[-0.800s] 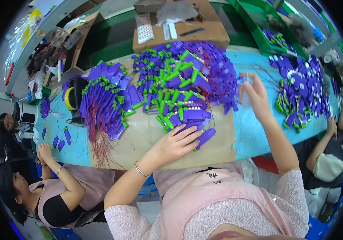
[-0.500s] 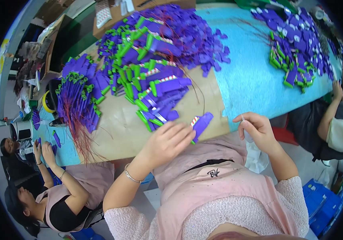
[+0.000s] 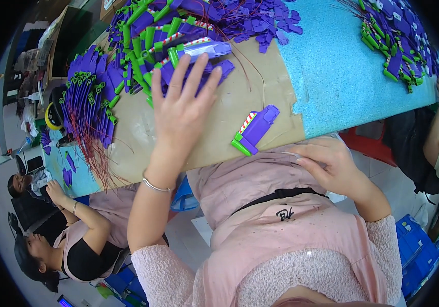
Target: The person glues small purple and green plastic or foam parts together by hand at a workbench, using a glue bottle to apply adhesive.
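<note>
My left hand (image 3: pixel 182 110) lies with its fingers spread on the near edge of a heap of purple plastic wing-shaped pieces (image 3: pixel 206 48) with green ends and red-and-white striped edges. It appears to touch the nearest ones; what lies under the fingers is partly hidden. By the table's front edge, my right hand (image 3: pixel 329 161) is closed in a pinch. Something thin and pale shows at its fingertips, too small to name. Between my hands, a single purple wing piece (image 3: pixel 261 127) with a green end rests on the tan table surface, touched by neither hand.
Purple pieces with green rings and red wires (image 3: pixel 89 97) lie bunched on the left. Another purple-and-green heap (image 3: pixel 396 46) sits on the blue table covering (image 3: pixel 327 77) at far right. Co-workers are at left and right. A red stool (image 3: pixel 368 146) stands beyond my right hand.
My left hand has moved from beside the single wing piece up and left onto the heap, its fingers spreading. My right hand stays pinched near the table edge. The view has shifted.
</note>
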Motion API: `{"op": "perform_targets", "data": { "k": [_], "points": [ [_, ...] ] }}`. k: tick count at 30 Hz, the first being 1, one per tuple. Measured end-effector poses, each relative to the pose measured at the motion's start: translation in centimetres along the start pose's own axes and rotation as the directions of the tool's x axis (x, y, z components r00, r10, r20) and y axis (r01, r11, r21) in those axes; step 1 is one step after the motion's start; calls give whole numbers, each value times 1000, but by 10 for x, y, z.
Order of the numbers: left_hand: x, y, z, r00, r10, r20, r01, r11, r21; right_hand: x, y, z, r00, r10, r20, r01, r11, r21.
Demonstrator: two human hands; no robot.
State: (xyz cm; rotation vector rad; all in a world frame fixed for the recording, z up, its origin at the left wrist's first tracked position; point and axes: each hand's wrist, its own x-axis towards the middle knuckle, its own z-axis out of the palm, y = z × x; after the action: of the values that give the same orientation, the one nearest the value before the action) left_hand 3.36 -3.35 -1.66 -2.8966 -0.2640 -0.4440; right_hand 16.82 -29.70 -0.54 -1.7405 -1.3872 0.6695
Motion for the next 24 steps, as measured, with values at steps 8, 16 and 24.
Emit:
{"op": "perform_targets", "data": {
  "k": [8,16,24],
  "points": [
    [-10,-26,-10,1000,31,1,-31,995,-97,11,-4,7,1000,-13,0,13,999,-45],
    [-31,30,-27,987,-108,-117,19,807,-590,17,-7,7,996,-84,15,85,986,-141],
    [-39,82,-40,988,65,-138,-151,532,-833,12,-11,7,983,-176,45,180,979,-99]
  ]
}}
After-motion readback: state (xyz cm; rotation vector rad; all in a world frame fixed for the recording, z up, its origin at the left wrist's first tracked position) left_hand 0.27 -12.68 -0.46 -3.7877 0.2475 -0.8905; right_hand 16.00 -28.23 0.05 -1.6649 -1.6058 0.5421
